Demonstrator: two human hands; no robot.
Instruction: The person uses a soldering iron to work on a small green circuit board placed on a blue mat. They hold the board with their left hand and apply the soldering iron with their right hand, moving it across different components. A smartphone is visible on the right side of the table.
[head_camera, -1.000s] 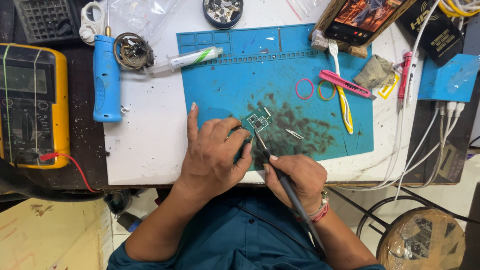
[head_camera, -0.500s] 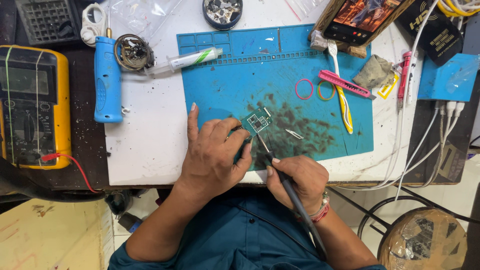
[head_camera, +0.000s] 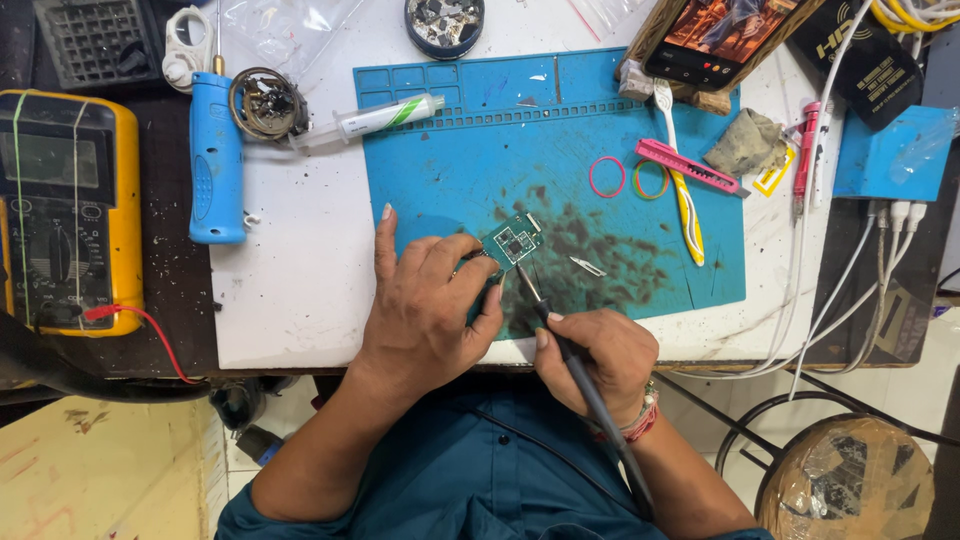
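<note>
A small green circuit board (head_camera: 515, 241) lies on the blue work mat (head_camera: 470, 150), on a dark stained patch. My left hand (head_camera: 430, 300) rests on the mat and pinches the board's left edge with its fingertips. My right hand (head_camera: 590, 362) grips a thin black soldering iron (head_camera: 560, 345) like a pen; its tip touches the board's lower edge. The iron's cord runs back past my right wrist.
A yellow multimeter (head_camera: 65, 210) with a red lead sits at the left. A blue handheld tool (head_camera: 215, 155), a syringe (head_camera: 365, 122), rubber bands (head_camera: 607, 177), a pink tool (head_camera: 688, 167), a toothbrush (head_camera: 682, 190) and a phone (head_camera: 715, 35) surround the mat. White cables (head_camera: 850, 270) hang off the right edge.
Both hands stay at the board. The soldering iron's tip has shifted slightly along the board's lower edge.
</note>
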